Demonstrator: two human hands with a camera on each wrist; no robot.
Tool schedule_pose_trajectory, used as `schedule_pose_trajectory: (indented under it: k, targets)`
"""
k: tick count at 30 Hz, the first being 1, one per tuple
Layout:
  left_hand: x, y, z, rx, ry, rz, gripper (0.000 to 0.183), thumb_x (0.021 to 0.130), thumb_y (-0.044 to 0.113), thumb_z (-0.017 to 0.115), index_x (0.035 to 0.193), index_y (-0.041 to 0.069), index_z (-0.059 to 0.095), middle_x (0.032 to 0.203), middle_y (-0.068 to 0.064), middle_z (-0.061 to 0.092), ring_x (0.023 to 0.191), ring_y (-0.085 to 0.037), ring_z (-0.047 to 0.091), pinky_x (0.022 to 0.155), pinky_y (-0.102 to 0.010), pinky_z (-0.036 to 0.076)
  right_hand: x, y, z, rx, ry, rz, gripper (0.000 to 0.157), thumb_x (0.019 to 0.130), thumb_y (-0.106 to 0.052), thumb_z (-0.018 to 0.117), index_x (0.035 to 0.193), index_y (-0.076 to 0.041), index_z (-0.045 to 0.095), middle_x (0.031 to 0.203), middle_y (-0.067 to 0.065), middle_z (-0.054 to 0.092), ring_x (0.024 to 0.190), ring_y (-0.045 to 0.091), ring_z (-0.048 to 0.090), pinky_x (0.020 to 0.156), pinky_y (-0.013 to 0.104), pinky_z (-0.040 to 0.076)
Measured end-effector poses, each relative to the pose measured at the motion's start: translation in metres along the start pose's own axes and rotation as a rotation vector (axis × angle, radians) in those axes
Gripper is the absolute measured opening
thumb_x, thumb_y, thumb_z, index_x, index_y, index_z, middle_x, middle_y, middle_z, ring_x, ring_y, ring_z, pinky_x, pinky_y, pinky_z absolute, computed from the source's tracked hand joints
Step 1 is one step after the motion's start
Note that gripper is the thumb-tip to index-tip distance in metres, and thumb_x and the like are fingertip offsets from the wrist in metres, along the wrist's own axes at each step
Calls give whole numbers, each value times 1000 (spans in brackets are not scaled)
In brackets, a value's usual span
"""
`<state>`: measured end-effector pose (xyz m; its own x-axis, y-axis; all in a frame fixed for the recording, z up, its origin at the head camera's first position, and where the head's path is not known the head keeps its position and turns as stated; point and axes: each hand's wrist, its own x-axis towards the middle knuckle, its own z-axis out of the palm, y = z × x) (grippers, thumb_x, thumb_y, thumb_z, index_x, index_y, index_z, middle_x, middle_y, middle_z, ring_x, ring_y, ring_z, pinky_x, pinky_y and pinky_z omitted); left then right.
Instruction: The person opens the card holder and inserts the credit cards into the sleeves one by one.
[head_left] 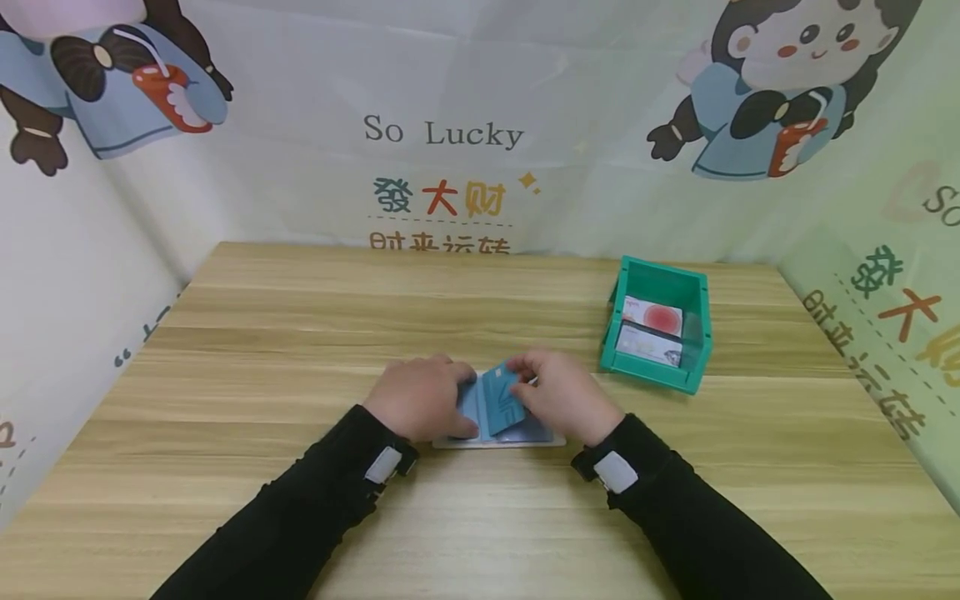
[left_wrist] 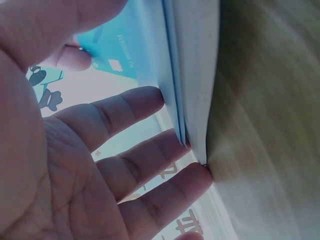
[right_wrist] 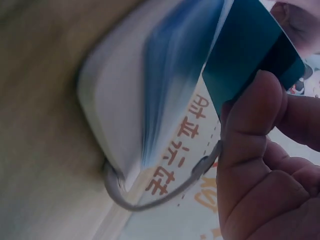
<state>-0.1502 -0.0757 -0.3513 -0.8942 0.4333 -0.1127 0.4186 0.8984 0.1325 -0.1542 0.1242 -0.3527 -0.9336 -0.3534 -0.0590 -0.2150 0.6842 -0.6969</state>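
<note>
The printed backdrop reads "So Lucky", "發大财" and, below, probably "时来运转".

Screened-off table nook

Looks like a makeshift booth, closed in at back and both sides by pale sheets printed with cartoons, "So Lucky" and Chinese lettering. Fitted with a wood-grain table, set close against the back sheet. Hard to place in any particular building.
</note>
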Motion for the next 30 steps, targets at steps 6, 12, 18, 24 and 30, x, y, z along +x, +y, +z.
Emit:
schedule_pose_trajectory:
  k: [6, 12, 18, 24, 30]
  targets:
    - [-1, 0, 1, 18, 1, 6, 74, 67, 62, 72, 128, 21, 58, 114, -1, 60, 81, -17, 50, 74, -45, 44, 0, -3, 5, -62, -34, 38, 30, 89, -14, 64, 118, -8, 62, 94, 1, 61, 77, 15, 53, 63, 29, 48]
    - [-1, 0, 2, 28, 7, 10, 74, 69, 63, 71, 129, 22, 57, 118, -2, 59, 85, -18, 51, 77, -46, 44, -2, -4, 6, -107, -46, 31, 31, 89, -15, 64, 120, -8, 62, 94, 0, 62, 79, 14, 54, 70, 31, 49]
    - [-2, 0, 1, 32, 14, 11, 75, 69, 63, 70, 130, 23, 56, 119, -3, 59, 86, -19, 52, 77, -47, 44, -3, -6, 7, -136, -60, 17, 31, 87, -15, 66, 118, -8, 63, 90, 0, 61, 78, 14, 53, 72, 32, 49]
    - [-1, -1, 2, 42, 9, 17, 74, 71, 65, 68, 131, 24, 55, 121, -2, 58, 93, -20, 53, 79, -48, 44, -4, -7, 8, -145, -101, 6, 34, 87, -14, 66, 120, -6, 62, 105, 3, 64, 82, 13, 54, 79, 35, 50]
    - [-3, -2, 3, 47, 10, 25, 74, 71, 66, 67, 132, 25, 54, 123, -1, 57, 98, -21, 53, 79, -49, 45, -6, -11, 11, -187, -104, 19, 36, 87, -15, 66, 121, -5, 61, 119, 8, 59, 92, 15, 51, 88, 39, 47]
